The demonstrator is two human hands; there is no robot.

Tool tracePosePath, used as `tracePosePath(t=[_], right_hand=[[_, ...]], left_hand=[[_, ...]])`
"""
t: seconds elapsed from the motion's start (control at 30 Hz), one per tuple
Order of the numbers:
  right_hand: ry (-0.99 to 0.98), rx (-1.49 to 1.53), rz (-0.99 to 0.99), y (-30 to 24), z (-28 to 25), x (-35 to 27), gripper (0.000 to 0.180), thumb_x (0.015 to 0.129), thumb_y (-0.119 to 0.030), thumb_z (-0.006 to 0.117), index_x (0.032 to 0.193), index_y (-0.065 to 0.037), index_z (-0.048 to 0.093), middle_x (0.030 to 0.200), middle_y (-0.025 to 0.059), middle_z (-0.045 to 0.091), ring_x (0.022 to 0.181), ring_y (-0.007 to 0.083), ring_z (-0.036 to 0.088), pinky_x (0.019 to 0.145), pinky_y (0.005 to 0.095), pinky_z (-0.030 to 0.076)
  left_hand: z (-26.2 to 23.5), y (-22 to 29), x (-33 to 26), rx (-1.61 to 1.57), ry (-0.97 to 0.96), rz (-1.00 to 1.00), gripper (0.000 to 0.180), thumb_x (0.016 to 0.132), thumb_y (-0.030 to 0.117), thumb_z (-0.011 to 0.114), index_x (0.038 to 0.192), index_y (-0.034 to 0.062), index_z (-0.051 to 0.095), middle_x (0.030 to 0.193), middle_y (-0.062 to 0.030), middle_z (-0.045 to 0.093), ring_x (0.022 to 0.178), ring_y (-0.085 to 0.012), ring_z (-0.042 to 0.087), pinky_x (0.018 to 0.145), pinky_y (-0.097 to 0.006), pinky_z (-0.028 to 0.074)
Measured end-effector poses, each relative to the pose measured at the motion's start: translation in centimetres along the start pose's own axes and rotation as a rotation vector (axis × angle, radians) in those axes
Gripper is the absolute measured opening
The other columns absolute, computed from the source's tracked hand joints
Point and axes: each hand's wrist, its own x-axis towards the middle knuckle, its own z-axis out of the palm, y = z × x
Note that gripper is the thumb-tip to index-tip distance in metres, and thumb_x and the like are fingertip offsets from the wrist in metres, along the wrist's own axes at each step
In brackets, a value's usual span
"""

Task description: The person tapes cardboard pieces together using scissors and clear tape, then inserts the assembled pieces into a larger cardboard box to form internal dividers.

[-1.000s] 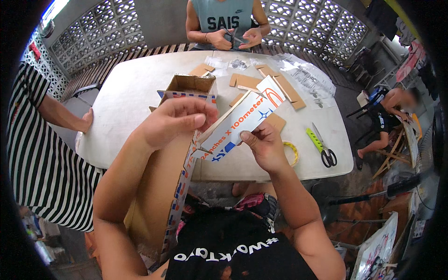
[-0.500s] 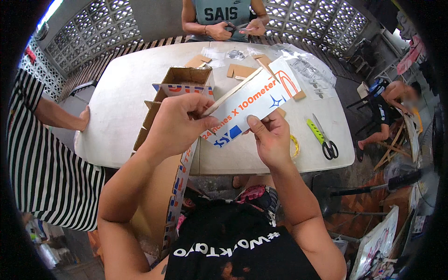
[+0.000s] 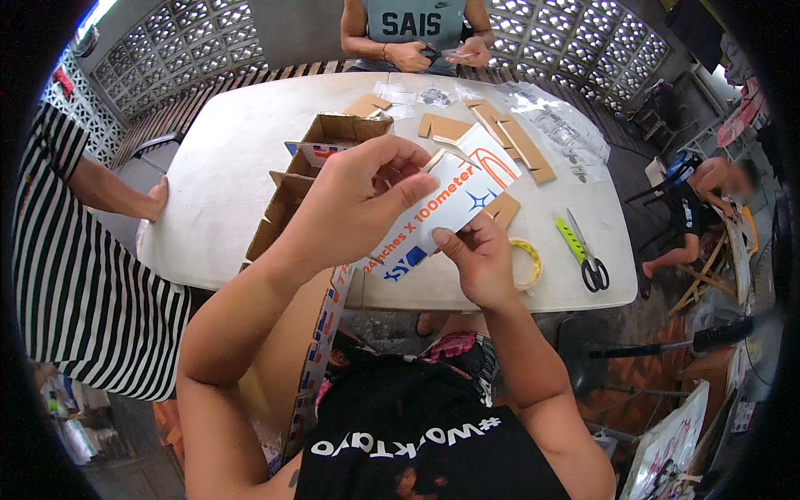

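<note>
A cardboard piece [image 3: 442, 215], white with orange and blue print on the side facing me, is held tilted above the table. My left hand [image 3: 367, 196] pinches its upper edge beside a slot, thumb in front. With thumb on the printed face, my right hand [image 3: 477, 262] grips its lower edge; the fingers behind are hidden. Beyond my left forearm stands a divided cardboard box [image 3: 277, 218]. Below that forearm, a larger cardboard box [image 3: 279, 367] rests beside my lap, partly covered by my arm.
On the white table [image 3: 217, 167] lie slotted cardboard strips [image 3: 525, 148], clear plastic sheets [image 3: 554, 125], a yellow tape roll [image 3: 535, 265], black-handled scissors [image 3: 593, 271] and a green-handled tool [image 3: 570, 240]. A co-worker opposite holds scissors [image 3: 431, 52]; another person's hand [image 3: 157, 198] touches the left edge.
My left hand has slid right along the cardboard piece's upper edge, from its left end toward the slot. My right hand keeps its grip; the piece sits slightly lower.
</note>
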Motion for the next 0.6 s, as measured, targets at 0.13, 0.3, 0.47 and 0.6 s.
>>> tracePosePath(t=[0.13, 0.3, 0.47, 0.6], right_hand=[[-0.021, -0.013, -0.014, 0.0, 0.1, -0.4, 0.025, 0.104, -0.010, 0.075, 0.125, 0.000, 0.067, 0.113, 0.0092, 0.076, 0.099, 0.0152, 0.071, 0.089, 0.0343, 0.060], [-0.057, 0.012, -0.043, -0.2, -0.1, -0.7, 0.024, 0.102, -0.009, 0.076, 0.122, 0.000, 0.067, 0.112, 0.0088, 0.076, 0.102, 0.0156, 0.072, 0.090, 0.0348, 0.060], [-0.110, 0.086, -0.047, 0.3, -0.2, -0.7, 0.020, 0.102, -0.008, 0.076, 0.118, 0.000, 0.067, 0.111, 0.0084, 0.076, 0.099, 0.0159, 0.072, 0.088, 0.0344, 0.060], [-0.097, 0.085, -0.023, 0.9, -0.5, -0.7, 0.020, 0.102, -0.009, 0.076, 0.117, 0.000, 0.067, 0.108, 0.0088, 0.076, 0.095, 0.0163, 0.073, 0.085, 0.0343, 0.061]], left_hand=[[-0.2, 0.1, 0.6, 0.062, -0.040, -0.075, 0.021, 0.105, 0.015, 0.073, 0.115, -0.0034, 0.072, 0.097, -0.0042, 0.073, 0.086, -0.0081, 0.066, 0.078, -0.026, 0.057], [-0.7, -1.2, 1.1, -0.522, -0.199, -0.298, 0.020, 0.106, 0.020, 0.072, 0.113, 0.0011, 0.072, 0.095, -0.0008, 0.073, 0.088, -0.0062, 0.068, 0.078, -0.024, 0.059], [-0.5, -1.8, 0.6, -0.758, -0.294, -0.428, 0.026, 0.106, 0.029, 0.072, 0.114, 0.0040, 0.073, 0.097, -0.0014, 0.074, 0.086, -0.0067, 0.070, 0.076, -0.025, 0.060], [-0.9, -1.3, -0.2, -0.653, -0.279, -0.287, 0.032, 0.104, 0.029, 0.077, 0.114, -0.0014, 0.075, 0.099, -0.0025, 0.075, 0.086, -0.0051, 0.068, 0.074, -0.023, 0.057]])
